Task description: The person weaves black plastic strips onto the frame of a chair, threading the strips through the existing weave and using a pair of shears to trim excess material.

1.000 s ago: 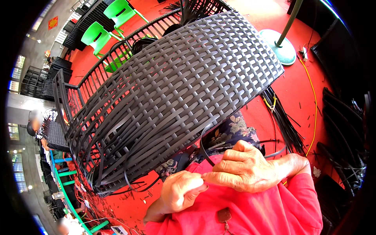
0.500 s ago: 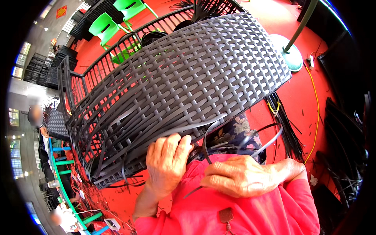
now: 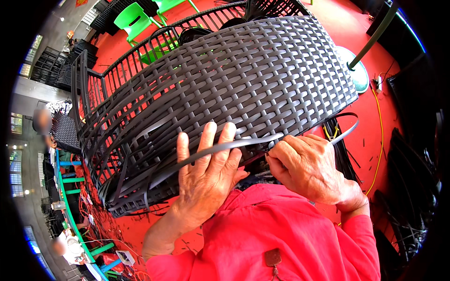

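A dark grey woven wicker chair (image 3: 243,79) lies tipped in front of me, its plaited panel facing up. My left hand (image 3: 206,173) rests flat against the panel's lower edge, fingers spread upward. A loose grey weaving strip (image 3: 220,149) runs across those fingers toward the right. My right hand (image 3: 307,166) is closed on that strip near the panel's lower right edge. More strip ends curl out at the right (image 3: 347,126). My red sleeves fill the lower part of the view.
The floor (image 3: 365,28) is red. Green plastic chairs (image 3: 133,18) stand at the back. A fan base with pole (image 3: 361,70) and a yellow cable (image 3: 378,136) lie right. Bundles of dark strips (image 3: 342,154) lie beside me. Other people sit far left.
My left hand rose from my lap to the panel's lower edge and spread flat. My right hand lifted off my lap and closed on the loose strip. The view moved nearer the chair.
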Demonstrator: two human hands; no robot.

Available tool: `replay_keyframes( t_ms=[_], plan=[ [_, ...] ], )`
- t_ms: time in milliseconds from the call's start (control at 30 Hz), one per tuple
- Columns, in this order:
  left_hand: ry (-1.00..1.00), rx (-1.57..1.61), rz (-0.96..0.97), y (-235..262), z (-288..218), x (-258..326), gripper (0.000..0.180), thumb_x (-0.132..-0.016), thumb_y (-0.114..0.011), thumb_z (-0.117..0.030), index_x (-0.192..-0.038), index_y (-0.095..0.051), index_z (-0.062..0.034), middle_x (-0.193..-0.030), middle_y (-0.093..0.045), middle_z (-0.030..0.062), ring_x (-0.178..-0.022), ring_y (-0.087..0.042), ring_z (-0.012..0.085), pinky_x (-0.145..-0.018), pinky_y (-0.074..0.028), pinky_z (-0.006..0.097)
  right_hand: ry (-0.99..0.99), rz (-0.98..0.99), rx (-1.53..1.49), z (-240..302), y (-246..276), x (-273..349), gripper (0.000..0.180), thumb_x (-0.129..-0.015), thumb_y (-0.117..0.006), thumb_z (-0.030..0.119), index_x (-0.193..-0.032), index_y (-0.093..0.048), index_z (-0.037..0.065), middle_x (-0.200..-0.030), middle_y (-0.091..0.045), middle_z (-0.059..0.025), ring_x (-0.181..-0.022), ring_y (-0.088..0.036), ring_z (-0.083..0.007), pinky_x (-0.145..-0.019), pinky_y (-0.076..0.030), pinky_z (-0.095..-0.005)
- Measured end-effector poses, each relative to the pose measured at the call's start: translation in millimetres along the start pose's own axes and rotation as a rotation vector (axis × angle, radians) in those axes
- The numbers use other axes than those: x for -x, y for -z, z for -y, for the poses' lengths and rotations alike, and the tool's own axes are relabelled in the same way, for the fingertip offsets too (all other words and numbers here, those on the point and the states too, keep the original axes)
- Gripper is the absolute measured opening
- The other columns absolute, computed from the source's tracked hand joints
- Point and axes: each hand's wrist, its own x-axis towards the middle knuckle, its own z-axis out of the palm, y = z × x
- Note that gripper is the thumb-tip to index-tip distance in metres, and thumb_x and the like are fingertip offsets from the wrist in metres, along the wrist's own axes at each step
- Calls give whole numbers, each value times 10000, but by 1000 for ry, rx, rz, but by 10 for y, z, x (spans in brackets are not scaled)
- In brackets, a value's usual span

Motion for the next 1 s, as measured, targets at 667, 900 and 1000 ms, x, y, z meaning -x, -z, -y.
replay_keyframes(
  t_ms=[667, 900, 1000],
  plan=[
    [151, 416, 17, -76, 177, -176, 153, -780, -688, -126, -927, -716, -97, -1420, -420, 134, -1382, -274, 378, -1114, -203, 563, -189, 112, -391, -186, -125, -102, 112, -820, -638, 143, -824, -658, 34, -710, -622, -118, -663, -633, -298, -568, -486, -387],
    [176, 496, 45, -44, 166, -202, 148, -716, -738, -118, -857, -719, -76, -1421, -433, 137, -1389, -267, 370, -1130, -183, 529, -259, 149, -442, -218, -108, -117, 120, -828, -654, 153, -807, -637, 36, -701, -627, -117, -645, -636, -296, -555, -479, -378],
    [233, 578, -52, -99, 193, -146, 115, -675, -770, -99, -760, -699, -67, -1365, -496, 138, -1375, -302, 369, -1119, -224, 496, -205, 147, -272, -125, -181, -81, 143, -802, -683, 197, -801, -617, 69, -745, -601, -70, -680, -616, -248, -597, -458, -376]
  ],
)
